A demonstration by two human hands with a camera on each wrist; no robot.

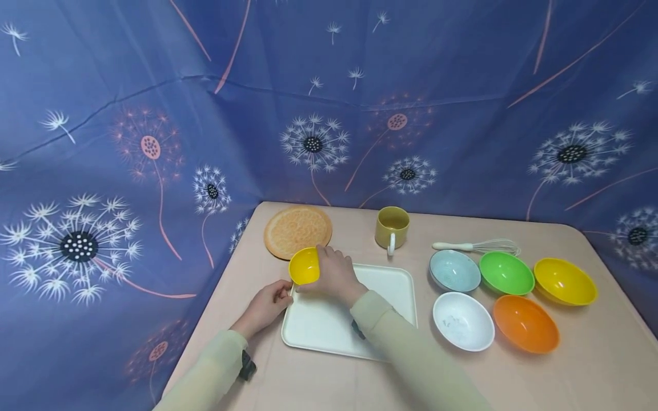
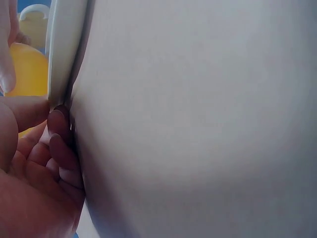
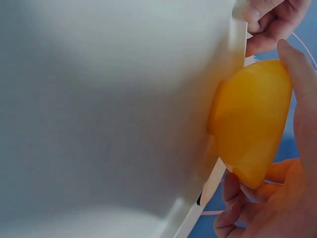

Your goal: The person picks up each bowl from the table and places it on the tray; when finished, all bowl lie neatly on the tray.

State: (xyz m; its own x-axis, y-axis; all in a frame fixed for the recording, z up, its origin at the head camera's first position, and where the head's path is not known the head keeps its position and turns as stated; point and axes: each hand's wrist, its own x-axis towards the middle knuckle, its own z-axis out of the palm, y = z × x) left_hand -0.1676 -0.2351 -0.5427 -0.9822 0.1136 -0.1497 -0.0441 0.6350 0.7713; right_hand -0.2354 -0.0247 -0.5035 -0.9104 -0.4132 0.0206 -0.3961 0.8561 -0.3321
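Observation:
A small yellow bowl (image 1: pixel 303 266) is held by its rim in my right hand (image 1: pixel 336 274), over the far left corner of the white rectangular tray (image 1: pixel 329 331). In the right wrist view, the thumb lies at one side of the bowl (image 3: pixel 252 114) and the curled fingers at the other; its base is close against the tray near the edge. My left hand (image 1: pixel 264 308) pinches the tray's left rim, thumb on top and fingers curled at the outer side, as the left wrist view shows around the tray edge (image 2: pixel 64 49).
Behind the tray lie a round orange-patterned mat (image 1: pixel 298 228) and an olive mug (image 1: pixel 392 228) with a white handle. To the right stand light blue (image 1: pixel 454 271), green (image 1: pixel 506 274), larger yellow (image 1: pixel 565 281), white (image 1: pixel 462 321) and orange (image 1: pixel 525 323) bowls, with a whisk (image 1: pixel 478 246) behind them.

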